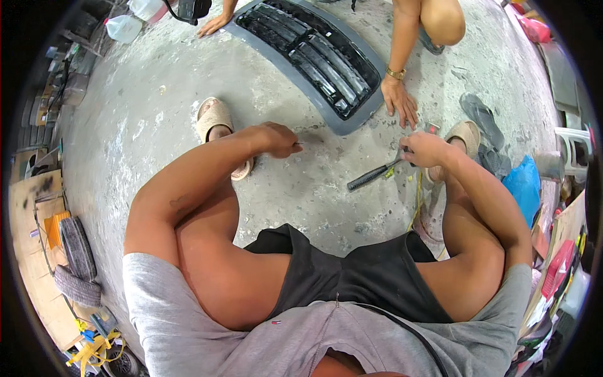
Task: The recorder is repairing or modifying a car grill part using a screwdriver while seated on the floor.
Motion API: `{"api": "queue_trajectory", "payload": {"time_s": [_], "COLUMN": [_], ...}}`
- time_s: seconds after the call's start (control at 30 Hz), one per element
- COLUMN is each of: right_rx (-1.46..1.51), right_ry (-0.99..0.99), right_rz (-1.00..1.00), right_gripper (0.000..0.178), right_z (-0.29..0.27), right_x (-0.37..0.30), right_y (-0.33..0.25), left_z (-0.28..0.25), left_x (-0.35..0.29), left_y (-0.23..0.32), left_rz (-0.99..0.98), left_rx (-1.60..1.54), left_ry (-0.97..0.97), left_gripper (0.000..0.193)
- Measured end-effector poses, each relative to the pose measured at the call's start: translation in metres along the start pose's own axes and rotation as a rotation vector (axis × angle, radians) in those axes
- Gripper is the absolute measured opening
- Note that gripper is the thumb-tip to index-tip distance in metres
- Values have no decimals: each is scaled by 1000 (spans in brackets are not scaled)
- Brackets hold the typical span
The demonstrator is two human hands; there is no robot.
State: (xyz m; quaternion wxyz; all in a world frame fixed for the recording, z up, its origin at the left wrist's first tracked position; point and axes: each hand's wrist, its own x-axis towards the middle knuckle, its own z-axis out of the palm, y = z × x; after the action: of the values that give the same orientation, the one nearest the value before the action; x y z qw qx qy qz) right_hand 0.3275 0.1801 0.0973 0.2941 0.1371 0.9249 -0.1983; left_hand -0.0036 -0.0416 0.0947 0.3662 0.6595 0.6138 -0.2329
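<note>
My left hand [280, 139] is closed above the concrete floor, fingers pinched together. A thin dark tip shows at the fingertips, too small to name. My right hand [426, 149] is closed around the upper end of a black-handled tool [367, 178] with a grey shaft. Its grip points to the lower left, and its head is hidden by my fingers. Ahead of both hands lies a curved grey-framed vent panel [339, 124] with black slats. A co-worker's hand [398, 103] rests on the floor at the panel's right edge, the other hand [215, 24] at its far left.
Yellow-green scraps [389, 173] and a yellow cord [418, 201] lie by my right foot. A dark sandal [482, 119] is farther right, near a blue plastic bag [522, 185]. Plastic jugs [124, 28] stand far left; dark tire-like pieces [78, 248] lie at the left.
</note>
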Motion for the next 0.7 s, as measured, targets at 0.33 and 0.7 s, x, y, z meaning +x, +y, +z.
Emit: {"api": "queue_trajectory", "payload": {"time_s": [0.33, 0.7], "right_rx": [27, 18], "right_ry": [5, 29], "right_rz": [15, -15], "right_gripper": [32, 31], "right_z": [1, 1], "right_x": [-2, -4], "right_y": [0, 2], "left_z": [-7, 3], "left_x": [-6, -2], "left_y": [5, -8], "left_rz": [-50, 50], "left_rx": [29, -33], "left_ry": [-31, 45], "left_gripper": [52, 48]}}
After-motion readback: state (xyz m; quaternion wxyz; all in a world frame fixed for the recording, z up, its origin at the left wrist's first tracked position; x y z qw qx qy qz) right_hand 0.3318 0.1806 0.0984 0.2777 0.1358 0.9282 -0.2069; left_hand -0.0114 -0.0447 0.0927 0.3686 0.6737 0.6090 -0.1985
